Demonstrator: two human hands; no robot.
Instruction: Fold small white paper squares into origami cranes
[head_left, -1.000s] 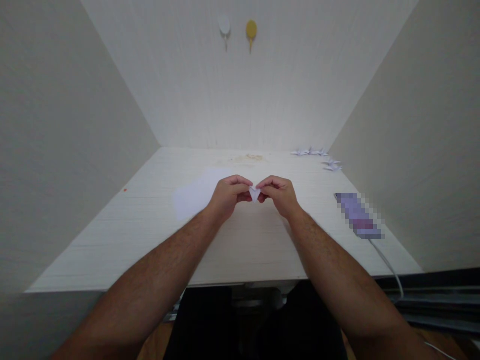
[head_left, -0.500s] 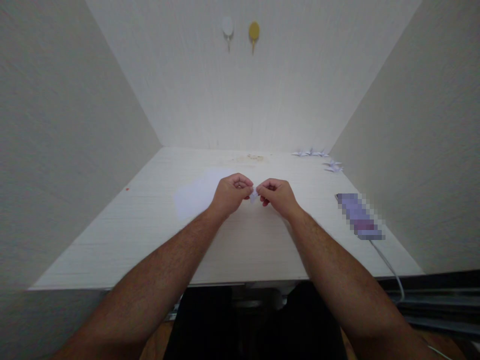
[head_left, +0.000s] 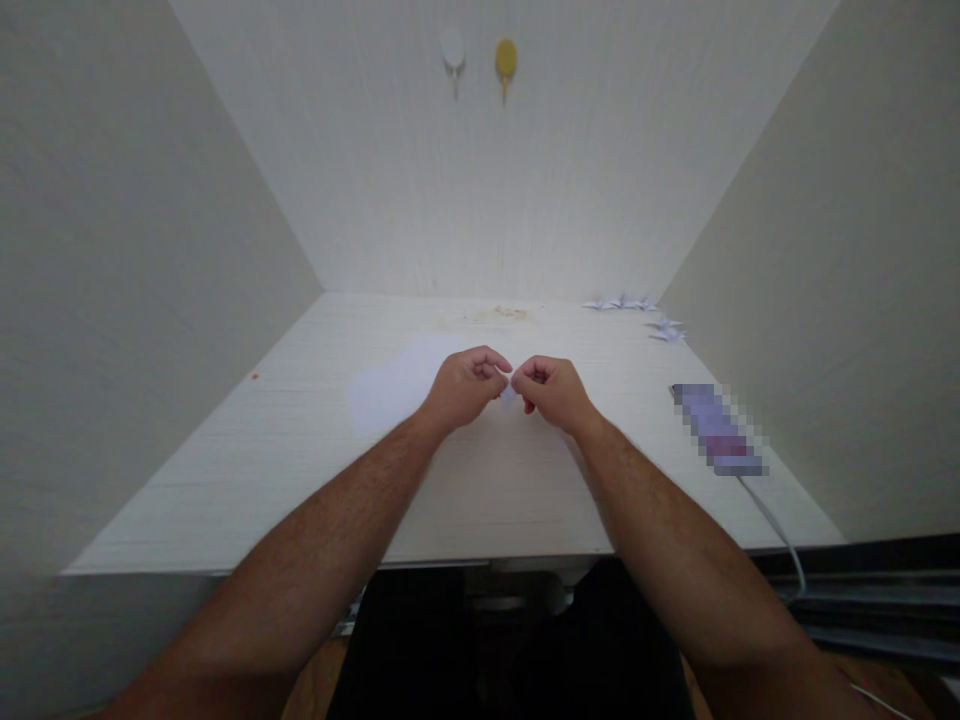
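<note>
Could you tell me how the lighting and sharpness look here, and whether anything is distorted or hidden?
Head view: light soft and even, no glare on the desk; side walls splay from wide-angle distortion; the paper piece between left hand and right hand too small for detail; a pixelated patch covers something flat at right.

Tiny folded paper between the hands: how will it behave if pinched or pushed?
Probably very light: fingertips of the left hand and right hand alone carry the folded paper. Likely crushable, being thin and small. Folded flat, so it should slide, not roll.
</note>
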